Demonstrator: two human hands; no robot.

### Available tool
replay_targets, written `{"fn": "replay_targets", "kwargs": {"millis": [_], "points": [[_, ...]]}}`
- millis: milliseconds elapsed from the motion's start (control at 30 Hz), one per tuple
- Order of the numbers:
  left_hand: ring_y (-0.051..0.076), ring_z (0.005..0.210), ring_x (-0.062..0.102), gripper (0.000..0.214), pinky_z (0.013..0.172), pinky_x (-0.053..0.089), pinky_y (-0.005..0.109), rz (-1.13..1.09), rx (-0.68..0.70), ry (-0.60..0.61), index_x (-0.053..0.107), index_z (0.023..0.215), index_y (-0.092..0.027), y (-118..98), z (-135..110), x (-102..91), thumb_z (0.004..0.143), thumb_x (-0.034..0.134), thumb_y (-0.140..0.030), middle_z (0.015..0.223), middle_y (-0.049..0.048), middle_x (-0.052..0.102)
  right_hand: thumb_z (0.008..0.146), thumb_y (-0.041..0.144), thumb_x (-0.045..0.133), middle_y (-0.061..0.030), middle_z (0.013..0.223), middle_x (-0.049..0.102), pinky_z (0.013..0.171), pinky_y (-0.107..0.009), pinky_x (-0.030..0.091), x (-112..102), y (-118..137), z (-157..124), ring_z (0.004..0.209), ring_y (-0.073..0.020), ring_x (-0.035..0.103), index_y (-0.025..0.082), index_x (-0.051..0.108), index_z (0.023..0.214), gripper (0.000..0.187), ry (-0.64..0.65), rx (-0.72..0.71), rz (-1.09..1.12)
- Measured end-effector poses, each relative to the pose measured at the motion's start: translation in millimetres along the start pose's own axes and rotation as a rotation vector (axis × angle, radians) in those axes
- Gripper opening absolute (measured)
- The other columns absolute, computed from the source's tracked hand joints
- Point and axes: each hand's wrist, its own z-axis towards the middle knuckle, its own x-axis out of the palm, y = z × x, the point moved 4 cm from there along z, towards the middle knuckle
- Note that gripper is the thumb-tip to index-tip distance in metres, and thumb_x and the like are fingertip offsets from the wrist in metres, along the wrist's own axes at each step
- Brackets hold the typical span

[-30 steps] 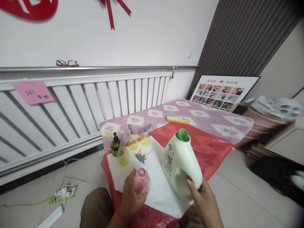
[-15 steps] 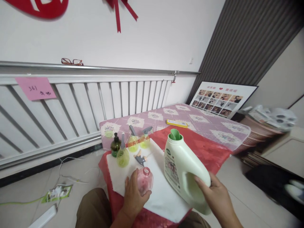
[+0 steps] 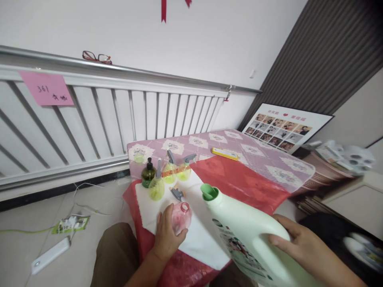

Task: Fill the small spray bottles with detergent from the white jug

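My left hand (image 3: 168,234) is wrapped round a pink see-through bottle (image 3: 181,218) with an uncapped neck, standing on the white cloth (image 3: 206,247). By its handle, my right hand (image 3: 295,237) grips a large pale green detergent jug (image 3: 248,223). The jug tilts to the left, its green spout (image 3: 209,192) above and right of the pink bottle's mouth, apart from it. A loose grey spray head (image 3: 177,194) lies just behind the pink bottle. Farther back stand yellow-green spray bottles (image 3: 156,188) and a dark green pump bottle (image 3: 148,173).
Red plastic sheeting (image 3: 239,183) covers part of the table with its patterned purple cloth (image 3: 251,149). A yellow flat box (image 3: 225,154) lies at the back. The white radiator (image 3: 149,115) runs along the wall. Baskets (image 3: 329,163) stand at the right; a power strip (image 3: 50,255) lies on the floor.
My right hand has tipped the detergent jug from nearly upright to a leftward slant, bringing its spout lower and nearer the pink bottle. My left hand keeps its hold. The camera view has shifted slightly.
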Motion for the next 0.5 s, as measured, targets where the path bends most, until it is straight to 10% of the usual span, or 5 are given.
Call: {"fn": "replay_targets", "kwargs": {"millis": [267, 500], "points": [[0.032, 0.124, 0.047, 0.080, 0.108, 0.033, 0.052, -0.020, -0.005, -0.007, 0.029, 0.138, -0.014, 2.3, 1.3, 1.3, 0.067, 0.065, -0.026, 0.137, 0.0156, 0.050, 0.062, 0.044, 0.074, -0.0089, 0.091, 0.075, 0.068, -0.035, 0.055, 9.5, 30.6, -1.7, 0.082, -0.0340, 0.069, 0.024, 0.072, 0.094, 0.038, 0.226, 0.009, 0.015], [0.032, 0.124, 0.048, 0.082, 0.107, 0.033, 0.053, -0.051, -0.008, -0.002, 0.028, 0.139, -0.015, 6.4, 1.0, 3.3, 0.067, 0.066, -0.029, 0.136, 0.0157, 0.050, 0.049, 0.060, 0.071, -0.0093, 0.061, 0.071, 0.054, -0.034, 0.052, -6.9, 64.6, -0.8, 0.063, -0.0311, 0.066, 0.023, 0.072, 0.066, 0.041, -0.426, -0.104, -0.084]]}}
